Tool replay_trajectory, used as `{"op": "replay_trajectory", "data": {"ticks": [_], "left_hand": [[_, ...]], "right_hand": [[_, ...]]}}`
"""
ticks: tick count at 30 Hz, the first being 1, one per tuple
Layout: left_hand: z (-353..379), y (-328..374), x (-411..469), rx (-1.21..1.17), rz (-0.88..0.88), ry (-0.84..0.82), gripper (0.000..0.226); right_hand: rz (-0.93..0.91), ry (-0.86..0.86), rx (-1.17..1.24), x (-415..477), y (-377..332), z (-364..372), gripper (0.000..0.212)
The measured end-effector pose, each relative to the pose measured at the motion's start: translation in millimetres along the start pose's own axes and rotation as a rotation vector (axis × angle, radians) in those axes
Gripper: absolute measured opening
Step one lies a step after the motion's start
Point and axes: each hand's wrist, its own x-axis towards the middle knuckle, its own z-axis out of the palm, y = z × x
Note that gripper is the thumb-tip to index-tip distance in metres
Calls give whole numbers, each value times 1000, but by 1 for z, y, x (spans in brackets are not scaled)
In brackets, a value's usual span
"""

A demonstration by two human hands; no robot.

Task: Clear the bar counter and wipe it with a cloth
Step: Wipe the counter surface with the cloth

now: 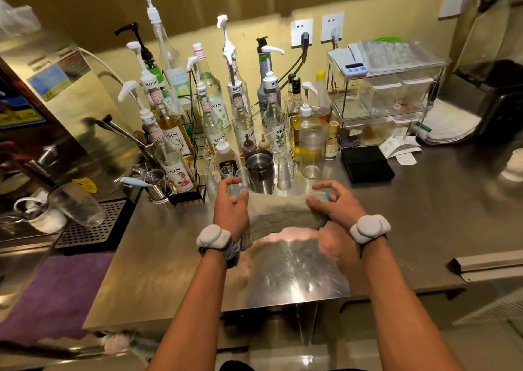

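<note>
Both hands are on the grey, nubbly cloth with a blue-trimmed edge: the left hand pinches its left corner in a thumb-and-fingers grip, the right hand pinches the right corner the same way, other fingers curled loosely. The cloth lies bunched between them on the brushed stainless-steel tabletop, which shines wet just below it. Each wrist wears a pale rounded band. Just behind the cloth stands a dark cylindrical metal shaker tin beside a clear upturned plastic cup. Beyond, glass pump-top syrup bottles read "MONIN".
</note>
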Motion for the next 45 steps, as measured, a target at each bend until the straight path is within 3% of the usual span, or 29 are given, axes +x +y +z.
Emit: {"op": "replay_trajectory", "data": {"ticks": [3, 7, 12, 15, 25, 28, 31, 37, 41, 45], "left_hand": [[0, 5, -1, 2, 46, -48, 22], [-2, 6, 1, 105, 100, -159, 9], [-6, 6, 0, 165, 115, -221, 33], [-6, 6, 2, 208, 118, -266, 34], [-7, -2, 7, 335, 215, -142, 2], [-8, -7, 9, 374, 191, -103, 5], [-8, -8, 10, 311, 170, -99, 10], [-1, -2, 10, 146, 0, -85, 19], [6, -1, 11, 197, -2, 23, 25], [18, 0, 8, 212, 16, 5, 23]], "right_hand": [[-102, -35, -100, 4, -2, -3, 27], [-104, -69, -161, 5, -5, -6, 32], [-115, -67, -159, 5, -7, -8, 43], [-133, -10, -148, 6, -7, -9, 40], [-153, 34, -297, 10, -8, -3, 18], [-118, 20, -311, 10, -10, -3, 13], [-146, -11, -397, 10, -12, -3, 21], [-58, -42, -268, 6, -16, 7, 31], [-36, -24, -287, 4, -19, 19, 26], [23, -70, -310, 4, -20, 36, 24]]}}
